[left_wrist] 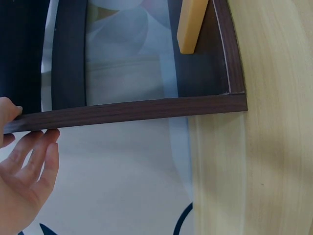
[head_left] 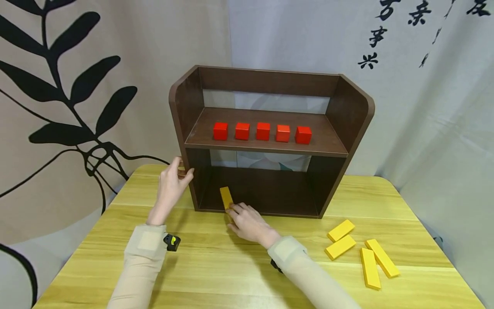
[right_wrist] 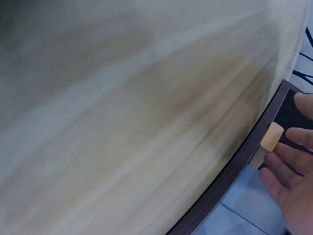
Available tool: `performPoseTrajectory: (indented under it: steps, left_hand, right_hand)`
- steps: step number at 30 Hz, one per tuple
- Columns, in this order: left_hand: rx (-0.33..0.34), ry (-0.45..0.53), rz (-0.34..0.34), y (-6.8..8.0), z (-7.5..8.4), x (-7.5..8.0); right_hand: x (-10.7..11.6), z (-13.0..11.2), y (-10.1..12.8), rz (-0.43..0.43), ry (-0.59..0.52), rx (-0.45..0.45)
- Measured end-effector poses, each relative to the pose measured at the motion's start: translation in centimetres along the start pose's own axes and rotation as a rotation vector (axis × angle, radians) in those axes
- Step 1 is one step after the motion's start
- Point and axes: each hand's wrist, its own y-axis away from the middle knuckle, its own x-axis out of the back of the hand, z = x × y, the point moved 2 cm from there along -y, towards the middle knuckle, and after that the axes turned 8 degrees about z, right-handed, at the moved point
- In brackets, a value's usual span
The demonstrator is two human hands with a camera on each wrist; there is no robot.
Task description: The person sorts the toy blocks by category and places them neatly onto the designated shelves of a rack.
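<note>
Our left hand grips the left side panel of the shelf, thumb on the front edge and fingers curled against the outer face, steadying it. Our right hand has its fingers loosely extended, tips resting on the near end of a yellow bar; we cannot tell whether they pinch it or merely push. The bar lies on the floor of the lower compartment, toward its left side, its near end at the front lip.

The main risk, as we judge it, is the bar catching on that lip and skewing, or swinging against the left wall if we push off-centre. A hard shove could also slide the whole shelf back across the smooth tabletop should the left hand slacken.

The shelf is dark brown wood-grain laminate, with rounded upper corners and thin flat panels. The bar is a smooth, painted, flat rectangular block, probably slick. Five red cubes sit in a row on the upper board, apart from each other. Four more yellow bars lie scattered on the right of the pale, glossy, wood-grained tabletop.
</note>
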Motion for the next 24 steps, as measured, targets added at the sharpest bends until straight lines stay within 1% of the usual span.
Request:
performPoseTrajectory:
  steps: [7,10,14,19,24]
  left_hand:
    - [-0.003,0.004,0.004,0.0,0.0,0.0]
    - [-0.004,0.003,0.006,0.0,0.0,0.0]
    - [-0.009,0.004,0.011,0.0,0.0,0.0]
    - [-0.019,0.000,0.015,0.1,0.0,0.0]
    - [-0.019,0.001,0.014,0.1,0.0,0.0]
  right_hand:
    - [-0.4,-0.5,-0.4,-0.129,0.005,-0.109]
    - [-0.5,-0.8,-0.7,-0.165,-0.012,-0.152]
    - [-0.6,-1.4,-1.0,-0.172,-0.051,-0.187]
    - [-0.7,-1.8,-1.4,-0.157,-0.084,-0.188]
    - [-0.7,-1.8,-1.8,-0.175,-0.103,-0.197]
